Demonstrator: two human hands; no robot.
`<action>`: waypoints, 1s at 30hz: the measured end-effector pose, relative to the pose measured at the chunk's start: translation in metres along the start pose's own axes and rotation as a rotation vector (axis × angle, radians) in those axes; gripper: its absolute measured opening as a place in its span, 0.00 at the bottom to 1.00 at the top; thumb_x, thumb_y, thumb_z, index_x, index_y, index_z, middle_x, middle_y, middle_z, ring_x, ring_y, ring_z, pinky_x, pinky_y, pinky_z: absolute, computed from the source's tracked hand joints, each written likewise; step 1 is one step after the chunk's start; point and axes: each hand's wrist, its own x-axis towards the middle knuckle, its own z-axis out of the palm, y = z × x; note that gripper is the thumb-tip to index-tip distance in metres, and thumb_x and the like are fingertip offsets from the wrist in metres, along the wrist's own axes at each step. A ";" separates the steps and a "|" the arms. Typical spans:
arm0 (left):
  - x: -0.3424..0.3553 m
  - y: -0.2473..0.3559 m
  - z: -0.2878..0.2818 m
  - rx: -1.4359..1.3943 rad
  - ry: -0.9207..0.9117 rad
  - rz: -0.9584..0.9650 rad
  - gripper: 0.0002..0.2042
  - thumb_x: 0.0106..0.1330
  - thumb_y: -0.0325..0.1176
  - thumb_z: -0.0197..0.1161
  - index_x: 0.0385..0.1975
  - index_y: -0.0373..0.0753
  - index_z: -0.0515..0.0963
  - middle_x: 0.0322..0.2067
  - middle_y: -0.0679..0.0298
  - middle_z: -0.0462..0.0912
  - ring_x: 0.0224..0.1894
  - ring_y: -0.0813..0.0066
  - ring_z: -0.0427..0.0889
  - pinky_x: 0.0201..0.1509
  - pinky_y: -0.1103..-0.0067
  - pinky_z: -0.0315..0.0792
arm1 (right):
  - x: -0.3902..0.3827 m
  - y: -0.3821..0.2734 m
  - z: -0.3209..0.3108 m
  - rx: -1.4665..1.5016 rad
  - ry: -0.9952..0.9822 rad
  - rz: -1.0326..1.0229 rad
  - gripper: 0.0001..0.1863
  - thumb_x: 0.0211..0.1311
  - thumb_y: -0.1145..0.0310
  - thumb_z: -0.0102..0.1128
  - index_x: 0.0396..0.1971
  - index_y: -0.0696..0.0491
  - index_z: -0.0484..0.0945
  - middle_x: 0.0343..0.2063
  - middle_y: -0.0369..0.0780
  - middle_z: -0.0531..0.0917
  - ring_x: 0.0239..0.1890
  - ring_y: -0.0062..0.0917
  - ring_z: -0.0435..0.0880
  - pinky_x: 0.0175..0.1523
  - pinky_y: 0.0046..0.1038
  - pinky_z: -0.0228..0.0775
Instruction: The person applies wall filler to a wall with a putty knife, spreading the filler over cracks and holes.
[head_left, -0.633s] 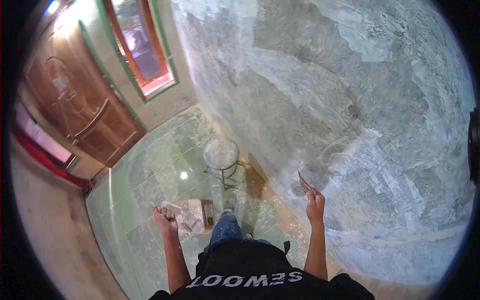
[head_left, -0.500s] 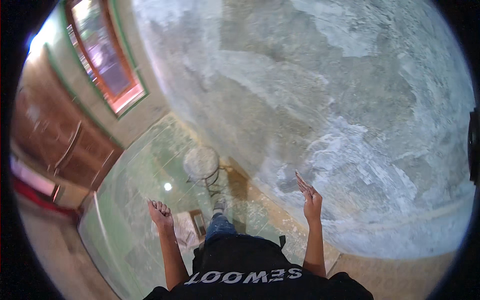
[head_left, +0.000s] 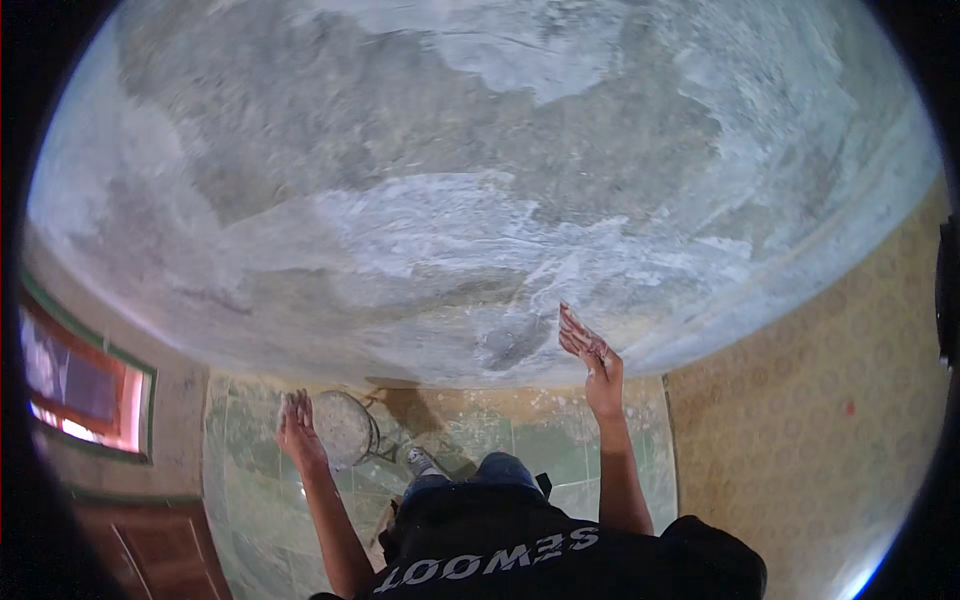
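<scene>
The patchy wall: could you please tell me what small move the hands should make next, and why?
Perhaps ease the right hand toward the wall to feel its surface: the hand looks open with no tool showing, and grey patches lie among white ones.

On your left you had a window (head_left: 85, 385) with an orange-brown frame and green trim, near a brown panelled door (head_left: 165, 550). Green tiled floor (head_left: 250, 480) lay below; a tan patterned wall (head_left: 800, 430) stood to your right.
</scene>
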 end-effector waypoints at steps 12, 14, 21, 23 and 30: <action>0.046 -0.002 0.031 0.168 -0.078 -0.124 0.25 0.74 0.38 0.58 0.64 0.29 0.67 0.63 0.45 0.70 0.60 0.57 0.78 0.62 0.70 0.75 | 0.000 0.006 -0.048 -0.355 0.677 0.023 0.14 0.66 0.80 0.52 0.50 0.66 0.76 0.50 0.47 0.77 0.52 0.30 0.78 0.62 0.29 0.67; 0.047 0.002 0.043 0.191 -0.050 -0.122 0.24 0.73 0.37 0.59 0.64 0.30 0.68 0.63 0.45 0.70 0.59 0.58 0.79 0.61 0.71 0.76 | 0.010 -0.013 -0.046 -0.159 0.679 -0.020 0.13 0.67 0.77 0.53 0.49 0.65 0.77 0.48 0.43 0.80 0.51 0.27 0.79 0.61 0.27 0.67; 0.044 -0.012 0.044 0.059 -0.367 -0.185 0.27 0.77 0.35 0.51 0.69 0.26 0.57 0.69 0.44 0.62 0.69 0.58 0.67 0.69 0.77 0.65 | 0.056 -0.066 -0.065 0.086 0.696 -0.329 0.19 0.68 0.82 0.44 0.56 0.69 0.72 0.56 0.46 0.79 0.59 0.28 0.77 0.66 0.26 0.64; 0.038 -0.015 0.049 0.096 -0.234 -0.176 0.25 0.76 0.34 0.53 0.67 0.26 0.61 0.63 0.47 0.71 0.62 0.64 0.74 0.63 0.79 0.70 | 0.071 -0.066 -0.077 0.098 0.668 -0.442 0.19 0.69 0.81 0.44 0.57 0.68 0.73 0.58 0.46 0.78 0.61 0.27 0.75 0.66 0.26 0.63; 0.025 -0.015 0.072 0.133 -0.160 -0.112 0.23 0.75 0.35 0.56 0.63 0.26 0.67 0.49 0.55 0.79 0.47 0.74 0.77 0.53 0.83 0.71 | 0.115 -0.028 -0.059 -0.500 0.958 -0.368 0.17 0.68 0.78 0.51 0.56 0.64 0.74 0.51 0.51 0.82 0.56 0.36 0.79 0.60 0.31 0.69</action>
